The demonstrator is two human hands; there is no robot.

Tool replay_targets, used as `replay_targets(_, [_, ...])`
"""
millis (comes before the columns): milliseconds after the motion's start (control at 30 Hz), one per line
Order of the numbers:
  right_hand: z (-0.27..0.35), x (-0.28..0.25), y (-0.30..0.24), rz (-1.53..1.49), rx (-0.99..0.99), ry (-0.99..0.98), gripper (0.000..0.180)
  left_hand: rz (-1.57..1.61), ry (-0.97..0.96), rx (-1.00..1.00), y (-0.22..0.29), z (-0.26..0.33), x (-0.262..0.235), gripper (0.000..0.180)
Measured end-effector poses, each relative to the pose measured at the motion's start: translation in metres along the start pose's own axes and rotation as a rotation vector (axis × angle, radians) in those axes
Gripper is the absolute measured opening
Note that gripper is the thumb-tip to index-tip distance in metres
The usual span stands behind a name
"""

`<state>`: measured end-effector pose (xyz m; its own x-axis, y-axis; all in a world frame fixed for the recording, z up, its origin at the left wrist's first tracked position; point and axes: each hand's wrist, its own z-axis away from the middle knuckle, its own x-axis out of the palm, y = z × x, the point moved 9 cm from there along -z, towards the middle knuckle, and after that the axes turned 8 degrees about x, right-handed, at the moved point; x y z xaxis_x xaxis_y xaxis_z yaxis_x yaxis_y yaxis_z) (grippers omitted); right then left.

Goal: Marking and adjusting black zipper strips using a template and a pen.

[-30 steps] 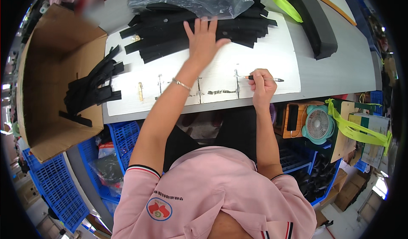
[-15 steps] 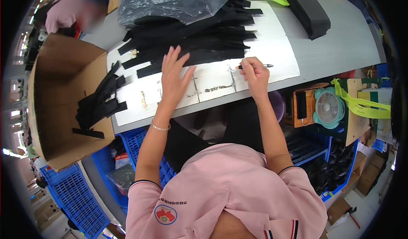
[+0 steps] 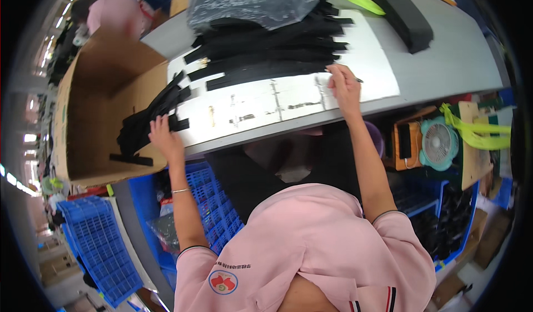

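My right hand (image 3: 345,90) is closed around a pen (image 3: 360,80), of which only a dark end shows past the fingers. It rests by the right ends of the long black strips (image 3: 266,56), spread in layers across a white board (image 3: 366,62). Dark marks and lines run along the board's near side. My left hand (image 3: 167,140) is at a second bunch of black strips (image 3: 147,120), hanging over the edge of a cardboard box (image 3: 89,162). Its fingers are extended and slightly apart, at the bunch's near edge; whether they touch it is unclear.
A clear plastic bag (image 3: 250,1) covers the strips' far side. A black padded block (image 3: 400,18) and a neon-yellow strap (image 3: 361,0) lie farther right. A teal fan (image 3: 438,140) stands below the table's right edge. Blue crates (image 3: 102,245) are at lower left. Another person works at far left.
My left hand has moved left and nearer, from beside the laid-out strips to the bunch at the box. My right hand keeps the pen near the strip ends. The view has shifted slightly.
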<state>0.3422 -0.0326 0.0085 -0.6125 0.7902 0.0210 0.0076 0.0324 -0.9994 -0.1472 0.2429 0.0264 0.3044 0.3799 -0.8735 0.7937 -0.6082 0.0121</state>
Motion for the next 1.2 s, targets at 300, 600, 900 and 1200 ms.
replay_targets(300, [-0.002, 0.002, -0.009, -0.12, 0.04, -0.013, 0.025, 0.137, 0.111, -0.091, -0.037, -0.007, -0.008, 0.023])
replay_targets(600, [0.002, 0.003, -0.01, -0.052, -0.001, 0.014, 0.023, 0.697, -0.102, 0.118, 0.182, -0.042, -0.011, 0.035])
replay_targets(900, [0.068, 0.012, -0.036, 0.296, -0.314, 0.116, 0.018, 0.865, -0.296, 0.395, 0.354, -0.055, 0.015, 0.057])
replay_targets(1200, [0.105, 0.04, -0.055, 0.796, -0.69, 0.047, 0.037, 0.938, -0.202, 0.492, 0.375, -0.06, 0.018, 0.065])
